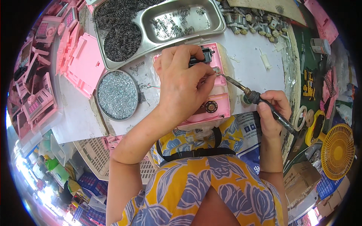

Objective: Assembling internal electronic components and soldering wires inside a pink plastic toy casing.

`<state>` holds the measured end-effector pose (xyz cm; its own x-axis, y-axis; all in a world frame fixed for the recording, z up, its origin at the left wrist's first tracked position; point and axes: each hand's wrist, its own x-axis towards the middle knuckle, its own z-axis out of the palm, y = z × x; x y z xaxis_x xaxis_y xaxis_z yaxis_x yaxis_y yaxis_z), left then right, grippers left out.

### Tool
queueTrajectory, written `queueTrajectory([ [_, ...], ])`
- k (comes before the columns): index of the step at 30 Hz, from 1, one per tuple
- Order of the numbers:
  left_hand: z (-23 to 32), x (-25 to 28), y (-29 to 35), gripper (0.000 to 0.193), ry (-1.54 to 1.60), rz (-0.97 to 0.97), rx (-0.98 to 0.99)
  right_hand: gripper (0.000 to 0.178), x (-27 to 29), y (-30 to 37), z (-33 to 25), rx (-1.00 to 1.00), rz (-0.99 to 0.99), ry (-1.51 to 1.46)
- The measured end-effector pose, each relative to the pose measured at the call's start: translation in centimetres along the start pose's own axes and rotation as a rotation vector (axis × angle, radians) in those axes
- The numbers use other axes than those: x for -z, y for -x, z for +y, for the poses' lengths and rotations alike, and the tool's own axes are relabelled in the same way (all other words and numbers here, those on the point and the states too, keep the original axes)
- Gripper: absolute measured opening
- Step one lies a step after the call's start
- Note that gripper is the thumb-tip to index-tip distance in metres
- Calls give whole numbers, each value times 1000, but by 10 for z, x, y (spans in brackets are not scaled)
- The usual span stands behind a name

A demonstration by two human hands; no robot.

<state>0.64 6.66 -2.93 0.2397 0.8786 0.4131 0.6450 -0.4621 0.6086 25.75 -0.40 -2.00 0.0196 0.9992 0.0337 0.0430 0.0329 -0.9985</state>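
Observation:
A pink plastic housing [222,98] lies in front of me, with a round speaker [211,107] in its near part and a black part [207,55] at its far end. Over it, my left hand [183,81] is closed, thumb and fingertips pinched together near a small metal piece [216,70]. Whatever the pinch holds is hidden. My right hand [274,113] grips a soldering iron [253,96] by its dark handle. Its tip points left and reaches the metal piece, close to my left fingertips; contact cannot be made out. Thin wires [154,86] show left of the housing.
Beyond the housing stands a metal tray [149,46] with dark springs. A round dish [117,95] of small screws sits to the left, beside pink panels [83,64]. Several small motors [245,20] lie at far right. A yellow fan [338,151] is at right.

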Motion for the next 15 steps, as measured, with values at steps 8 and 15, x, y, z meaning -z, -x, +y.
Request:
queueTrajectory([
  [8, 1, -1, 0, 10, -24, 6, -1, 23, -1, -1, 3, 17, -11, 19],
  [15, 0, -1, 1, 10, -29, 14, -8, 22, -1, 2, 0, 65, -55, 122],
])
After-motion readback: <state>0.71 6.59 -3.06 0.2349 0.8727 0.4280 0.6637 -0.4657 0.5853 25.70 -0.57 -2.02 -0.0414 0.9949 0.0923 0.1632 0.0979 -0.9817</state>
